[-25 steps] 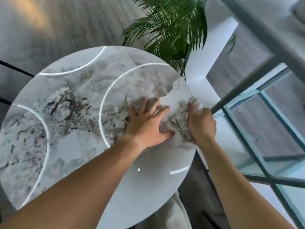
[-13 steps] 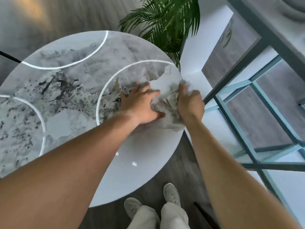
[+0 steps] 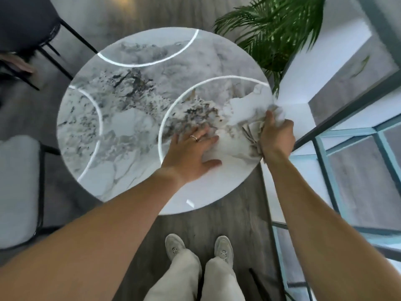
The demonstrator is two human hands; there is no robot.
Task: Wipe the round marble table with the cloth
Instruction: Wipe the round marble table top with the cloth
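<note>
- Head view: cloth [image 3: 252, 135] lay bunched at the right edge of the round marble worktop [image 3: 134, 127], partly over the rim.
- Right hand [image 3: 276, 135] had its grip closed tight on the cloth, knuckles up.
- Left hand [image 3: 192, 153] lay flat on the worktop beside the cloth, fingers spread, grip apart and holding nothing; a ring [image 3: 193, 137] was on one finger.
- Green plant [image 3: 275, 29] stood past the far right edge.
</note>
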